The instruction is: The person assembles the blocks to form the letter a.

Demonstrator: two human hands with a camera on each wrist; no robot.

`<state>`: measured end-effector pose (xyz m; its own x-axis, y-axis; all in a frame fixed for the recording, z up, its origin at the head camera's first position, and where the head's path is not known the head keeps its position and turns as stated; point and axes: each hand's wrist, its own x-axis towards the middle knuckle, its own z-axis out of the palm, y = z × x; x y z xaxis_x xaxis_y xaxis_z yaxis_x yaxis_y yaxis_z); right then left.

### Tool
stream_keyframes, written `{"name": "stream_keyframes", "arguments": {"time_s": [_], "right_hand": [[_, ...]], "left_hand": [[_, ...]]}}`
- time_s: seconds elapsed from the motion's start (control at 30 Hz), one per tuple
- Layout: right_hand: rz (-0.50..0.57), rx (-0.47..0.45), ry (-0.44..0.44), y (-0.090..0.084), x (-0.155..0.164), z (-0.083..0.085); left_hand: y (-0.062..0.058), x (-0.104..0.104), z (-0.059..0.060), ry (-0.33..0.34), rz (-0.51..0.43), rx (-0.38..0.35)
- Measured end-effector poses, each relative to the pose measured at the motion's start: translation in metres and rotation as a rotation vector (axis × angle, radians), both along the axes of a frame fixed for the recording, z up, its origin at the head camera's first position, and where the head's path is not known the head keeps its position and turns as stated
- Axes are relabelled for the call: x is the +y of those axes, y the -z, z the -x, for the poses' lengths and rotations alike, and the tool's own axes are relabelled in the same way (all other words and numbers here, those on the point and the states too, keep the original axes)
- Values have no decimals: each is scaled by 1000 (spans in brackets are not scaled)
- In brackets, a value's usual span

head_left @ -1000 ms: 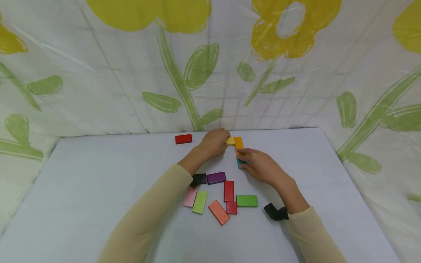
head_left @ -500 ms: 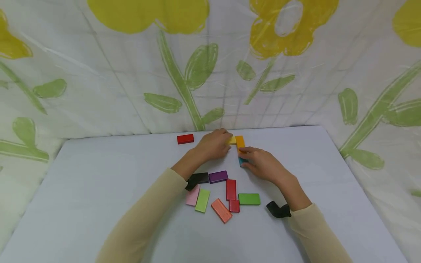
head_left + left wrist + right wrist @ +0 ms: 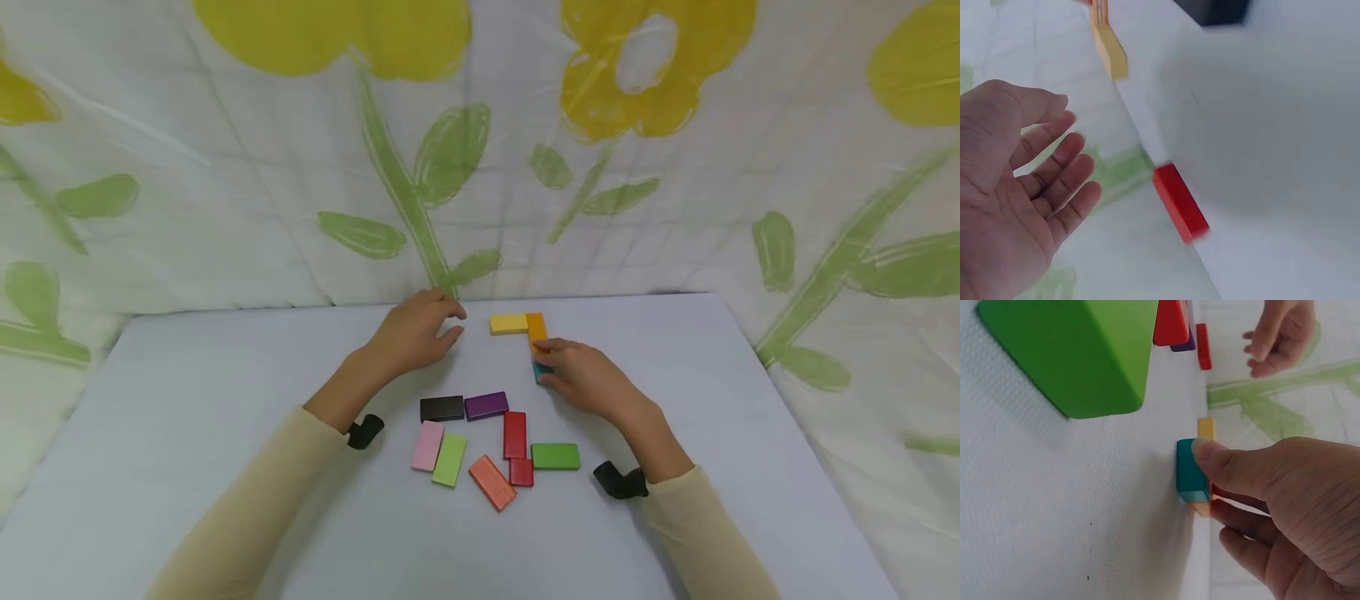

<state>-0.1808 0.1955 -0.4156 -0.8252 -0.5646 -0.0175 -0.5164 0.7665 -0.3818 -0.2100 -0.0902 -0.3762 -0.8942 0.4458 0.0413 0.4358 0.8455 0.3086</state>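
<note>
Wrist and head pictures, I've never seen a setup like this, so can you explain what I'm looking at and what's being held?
There's no machine, just a person's two bare hands. The head view comes from a camera worn on the head, facing forward and down; each wrist view comes from a camera on that wrist. On the white table lie coloured blocks: yellow block and orange block at the far side; nearer, black block, purple block, pink block, light green block, green block, salmon block and others. The right hand pinches the blue block, by the orange block's near end. The left hand holds nothing.
</note>
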Motion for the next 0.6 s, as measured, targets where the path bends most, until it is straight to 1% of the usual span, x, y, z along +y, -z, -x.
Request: {"name": "stream_keyframes", "arguments": {"time_s": [0.13, 0.37, 0.5, 0.6], "right_hand": [[-7, 9, -6, 1, 0, 1], [-4, 18, -7, 2, 1, 1], [1, 18, -8, 2, 1, 0], [-5, 23, -5, 2, 1, 1]], "left_hand": [[-2, -21, -1, -22, 7, 26], [-1, -40, -4, -51, 24, 54], [4, -46, 1, -67, 32, 39], [10, -51, 8, -90, 21, 19]]}}
